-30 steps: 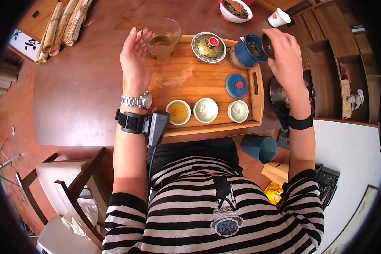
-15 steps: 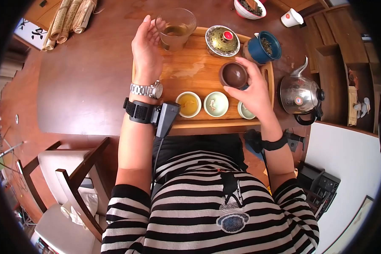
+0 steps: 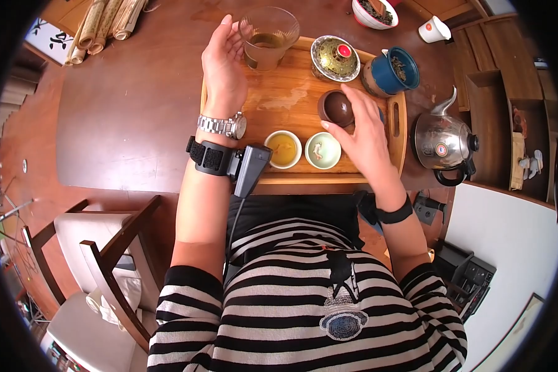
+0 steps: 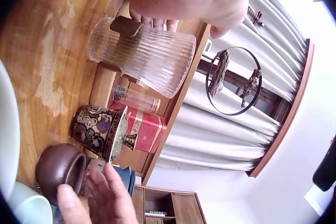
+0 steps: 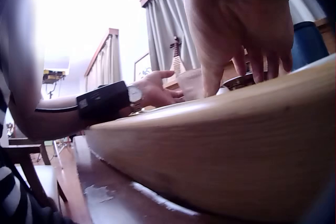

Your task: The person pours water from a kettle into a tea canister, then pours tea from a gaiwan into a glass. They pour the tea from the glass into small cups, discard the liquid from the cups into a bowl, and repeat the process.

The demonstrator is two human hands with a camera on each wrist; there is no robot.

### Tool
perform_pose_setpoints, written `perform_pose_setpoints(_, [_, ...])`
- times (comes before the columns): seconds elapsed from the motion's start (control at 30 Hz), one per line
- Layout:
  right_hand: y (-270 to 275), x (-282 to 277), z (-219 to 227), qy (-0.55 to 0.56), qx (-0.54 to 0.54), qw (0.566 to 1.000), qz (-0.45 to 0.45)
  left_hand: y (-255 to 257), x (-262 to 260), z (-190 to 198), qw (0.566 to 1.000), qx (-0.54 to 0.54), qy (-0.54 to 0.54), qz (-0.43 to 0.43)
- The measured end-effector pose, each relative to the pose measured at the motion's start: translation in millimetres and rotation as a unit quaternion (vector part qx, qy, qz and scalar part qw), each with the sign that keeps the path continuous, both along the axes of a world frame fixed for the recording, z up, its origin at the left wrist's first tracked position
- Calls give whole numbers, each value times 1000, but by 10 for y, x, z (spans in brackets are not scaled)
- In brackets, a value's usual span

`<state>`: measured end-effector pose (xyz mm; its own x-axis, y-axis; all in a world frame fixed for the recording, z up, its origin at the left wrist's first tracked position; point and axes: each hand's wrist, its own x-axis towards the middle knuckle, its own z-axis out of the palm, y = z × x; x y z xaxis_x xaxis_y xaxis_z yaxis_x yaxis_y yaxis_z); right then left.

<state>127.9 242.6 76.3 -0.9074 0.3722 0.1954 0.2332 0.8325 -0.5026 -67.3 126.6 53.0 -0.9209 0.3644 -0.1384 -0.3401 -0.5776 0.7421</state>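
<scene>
A round dark-brown cup [image 3: 336, 108] sits on the wooden tray [image 3: 279, 93], its mouth showing. Around its near side is my right hand [image 3: 369, 133], thumb and fingers spread and fairly straight. In the left wrist view the brown cup [image 4: 55, 169] rests on the wood with fingertips close to its rim. My left hand [image 3: 226, 74] stands beside a ribbed glass [image 3: 268, 40] of brownish liquid, fingers loose against its side. Behind the brown cup are a patterned lidded bowl [image 3: 335, 57] and a blue-rimmed pot [image 3: 387, 74] with tea leaves inside.
Near the tray's front edge stand a small cup of yellow tea [image 3: 283, 149] and a pale green cup [image 3: 323, 150]. A steel kettle [image 3: 441, 139] is right of the tray. A bowl of leaves [image 3: 375, 13] and a white paper cup [image 3: 434, 29] stand farther back.
My right hand has brought the brown cup from beside the blue pot down to the tray, and its fingers have spread. My left hand has stayed beside the glass.
</scene>
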Motion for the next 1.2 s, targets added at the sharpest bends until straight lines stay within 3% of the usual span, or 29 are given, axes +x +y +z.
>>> perform_pose_setpoints(0.03, [-71,-1,13,36,65,997,20,-4,-4,-7,1000,6,-4,-1])
perform_pose_setpoints(0.13, [-330,-1,48,15,4,989,144,-7,-12,-17,1000,7,-2,-7])
perform_pose_setpoints(0.33, [-517,-36,-82,-45,11,983,180,18,-6,-4,1000,1,-2,9])
perform_pose_setpoints(0.6, [-488,-57,-46,23,-51,983,178,5,-11,-2,1000,-1,-11,-1])
perform_pose_setpoints(0.7, [-410,-13,80,29,-46,984,167,1,-2,25,1000,-7,-8,-7])
perform_pose_setpoints(0.8, [-309,44,312,-6,-113,990,81,-3,1,36,1000,-15,-11,-10])
perform_pose_setpoints(0.97, [96,62,547,76,-210,972,-67,1,-11,21,1000,-18,-13,-10])
perform_pose_setpoints(1.0, [250,65,540,110,-164,979,-44,-1,-14,16,1000,-21,-13,-10])
perform_pose_setpoints(1.07, [420,72,661,107,-221,965,-93,0,-14,21,1000,-23,-12,-10])
perform_pose_setpoints(1.2, [893,107,631,130,-56,983,-120,0,-9,31,1000,-18,-13,-8])
